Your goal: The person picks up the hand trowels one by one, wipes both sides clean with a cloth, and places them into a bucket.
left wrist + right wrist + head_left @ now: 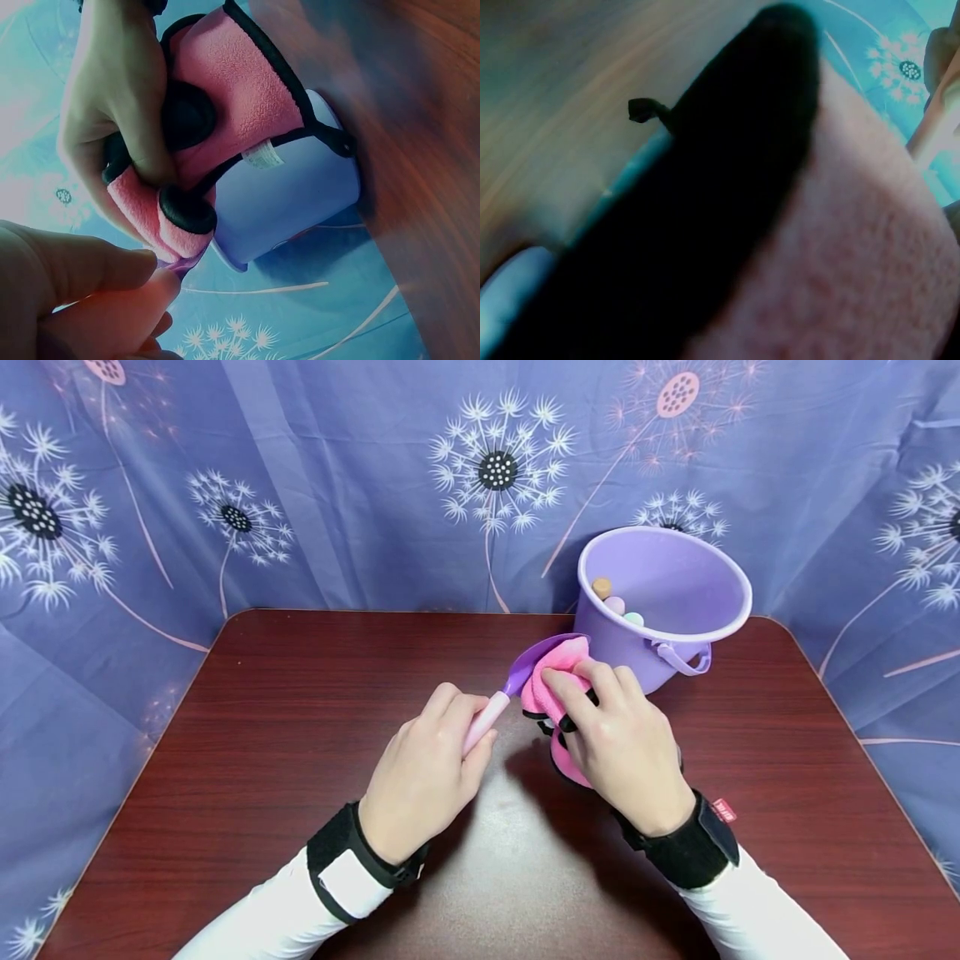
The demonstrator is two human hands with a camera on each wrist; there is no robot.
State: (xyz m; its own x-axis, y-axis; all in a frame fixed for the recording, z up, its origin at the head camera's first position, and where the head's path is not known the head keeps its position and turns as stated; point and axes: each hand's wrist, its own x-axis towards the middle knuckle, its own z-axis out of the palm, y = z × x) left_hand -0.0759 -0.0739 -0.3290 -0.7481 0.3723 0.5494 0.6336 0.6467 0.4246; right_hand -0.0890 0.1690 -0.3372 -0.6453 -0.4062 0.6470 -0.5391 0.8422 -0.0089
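My left hand (427, 768) grips the pale pink handle of a small shovel (486, 722) with a purple blade, which points up to the right. In my right hand (626, 747) is a pink fuzzy cloth (557, 670) with black edging, bunched against the blade and covering part of it. A white label and a black loop show on the cloth (240, 90) in the left wrist view. Close up and blurred, the same cloth (885, 225) fills much of the right wrist view. Both hands are above the table, in front of the bucket (607, 652).
That purple bucket stands at the back right of the dark red-brown table (300, 677), its handle hanging at the front. Inside it are a tan piece (602, 587), a pale pink one (615, 605) and a mint one (633, 619). A blue dandelion-print curtain (360, 485) hangs behind.
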